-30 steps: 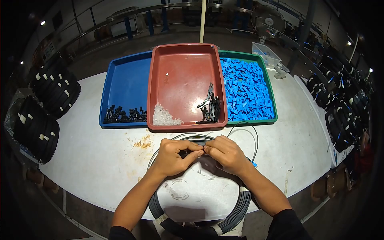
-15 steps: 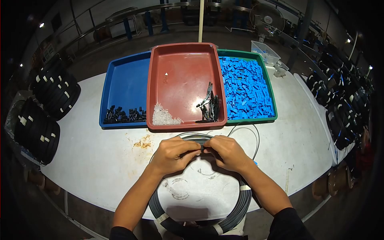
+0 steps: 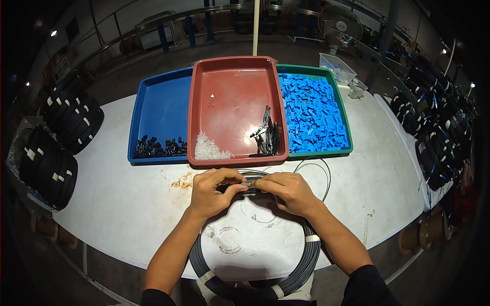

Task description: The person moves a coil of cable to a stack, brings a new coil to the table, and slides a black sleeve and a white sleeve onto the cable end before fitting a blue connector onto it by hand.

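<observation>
A coil of black cable (image 3: 200,261), wrapped with bands of white tape, lies at the near edge of the white table. My left hand (image 3: 215,189) is pinched over the coil's far side, thumb and forefinger on a small piece too little to identify. Close beside it, fingertips almost touching, my right hand (image 3: 287,191) is also pinched at that small piece. A loose loop of thin cable (image 3: 329,176) sticks out to the right of my right hand.
Beyond the hands stand a blue tray (image 3: 162,102) with black parts, a red tray (image 3: 235,86) with clear and black pieces, and a green tray (image 3: 343,109) full of blue parts. Black coils (image 3: 48,166) are stacked at left; more coils (image 3: 434,158) lie at right.
Both hands have shifted slightly left along the far side of the coil. My left hand's fingers have opened a little around the small piece, which now shows between the fingertips.
</observation>
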A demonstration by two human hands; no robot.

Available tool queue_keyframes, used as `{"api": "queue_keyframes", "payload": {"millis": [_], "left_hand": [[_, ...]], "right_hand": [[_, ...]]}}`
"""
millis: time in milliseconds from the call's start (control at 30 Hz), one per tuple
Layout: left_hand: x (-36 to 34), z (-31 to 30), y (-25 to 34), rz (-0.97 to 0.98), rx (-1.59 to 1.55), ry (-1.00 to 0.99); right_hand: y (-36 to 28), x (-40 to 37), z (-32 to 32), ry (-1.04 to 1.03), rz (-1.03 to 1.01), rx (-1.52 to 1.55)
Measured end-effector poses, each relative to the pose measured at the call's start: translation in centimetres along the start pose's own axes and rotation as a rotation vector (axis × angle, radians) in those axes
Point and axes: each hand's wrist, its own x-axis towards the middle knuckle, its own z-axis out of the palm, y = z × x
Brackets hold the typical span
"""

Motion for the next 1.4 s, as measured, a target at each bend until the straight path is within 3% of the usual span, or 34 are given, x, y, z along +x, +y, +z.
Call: {"api": "queue_keyframes", "payload": {"millis": [533,833,933,1000,1167,1400], "left_hand": [[0.4,0.0,-0.2,0.265,0.040,-0.014],[0.3,-0.4,0.3,0.191,0.134,-0.126],[0.5,-0.4,0.7,0.129,0.056,-0.097],[0.4,-0.8,0.7,-0.032,-0.065,0.052],[1.2,-2.8,-1.2,-0.152,-0.077,0.341],[3.8,-5.6,-2.2,-0.249,0.165,0.213]], "right_hand": [[-0.3,-0.1,-0.2,-0.091,0.025,-0.019],[-0.1,-0.1,0.3,-0.029,-0.012,0.030],[0.0,0.1,0.2,-0.005,0.017,0.076],[0.0,0.2,0.2,0.001,0.027,0.093],[0.0,0.0,0.4,0.027,0.092,0.110],[0.1,-0.2,0.5,0.042,0.113,0.128]]}}
